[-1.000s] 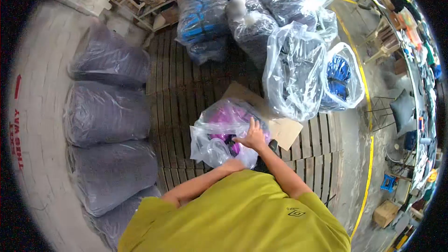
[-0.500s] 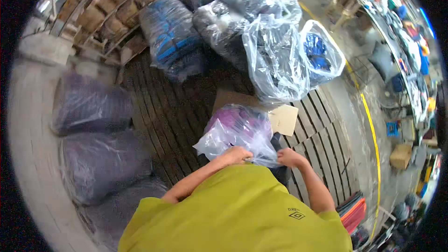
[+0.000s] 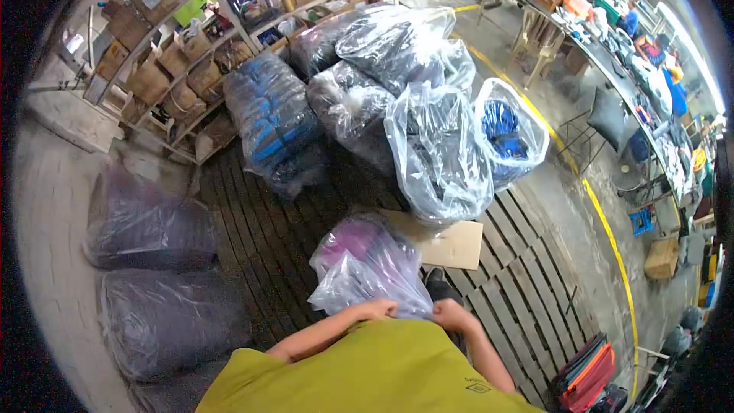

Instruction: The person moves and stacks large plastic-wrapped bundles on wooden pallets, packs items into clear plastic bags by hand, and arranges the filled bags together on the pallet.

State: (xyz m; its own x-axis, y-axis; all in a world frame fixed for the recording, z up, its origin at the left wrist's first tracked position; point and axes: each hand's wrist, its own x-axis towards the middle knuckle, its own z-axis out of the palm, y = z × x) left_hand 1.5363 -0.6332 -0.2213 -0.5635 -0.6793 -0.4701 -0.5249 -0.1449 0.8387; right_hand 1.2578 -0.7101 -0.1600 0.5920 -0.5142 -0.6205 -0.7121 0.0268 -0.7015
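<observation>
In front of me is a clear plastic bag [image 3: 371,271] with purple and dark contents showing through it. My left hand [image 3: 377,309] is closed on the near edge of the bag, left of its middle. At the right end of the same edge, my right hand [image 3: 453,314] grips the plastic in a fist. The edge is stretched between both hands, close to my shirt. A flat piece of cardboard [image 3: 459,246] lies just beyond the bag. One dark shoe [image 3: 440,284] shows beside the bag.
Large filled plastic bags [image 3: 440,153] stand ahead on the slatted wooden floor [image 3: 505,283]. More wrapped bundles [image 3: 172,321] lie at left. Shelves with boxes [image 3: 180,53] are at back left. A yellow line [image 3: 604,218] and a cluttered table [image 3: 612,61] run along the right.
My view has tilted up, so the shelves and table show more fully. Both hands still grip the bag's edge, slightly closer together now.
</observation>
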